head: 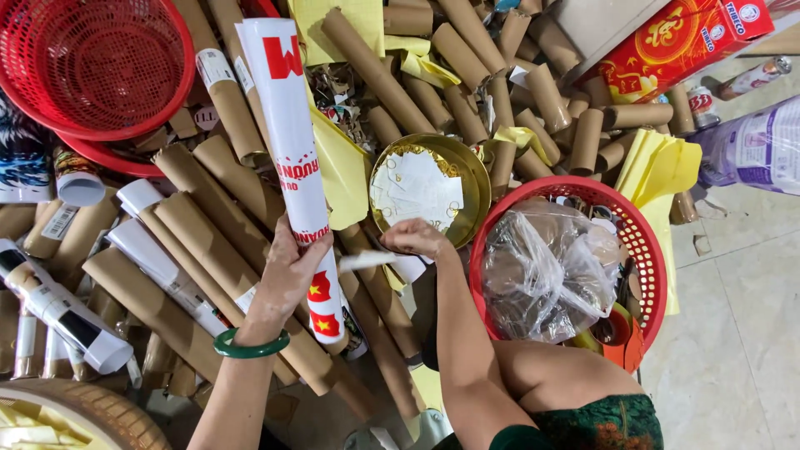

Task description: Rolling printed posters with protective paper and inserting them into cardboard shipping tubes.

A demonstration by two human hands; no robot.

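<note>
The left hand (pixel 283 279), a green bangle (pixel 250 348) at its wrist, has its fingers clenched around a white rolled poster with red print (pixel 293 150), which rises past the fingertips over a pile of brown cardboard tubes (pixel 208 242). The right hand (pixel 417 239) pinches a white strip (pixel 367 261), fingers just below a gold dish of paper slips (pixel 433 187), beside a red basket holding a clear plastic bag (pixel 646 242).

head camera, looking steeply down, close

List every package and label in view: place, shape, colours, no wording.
White printed roll with red markings: held upright by the left hand.
Red and gold carton: top right, rectangular.
White and purple bag: right edge.
White barcode label: left, on a brown tube.
</note>
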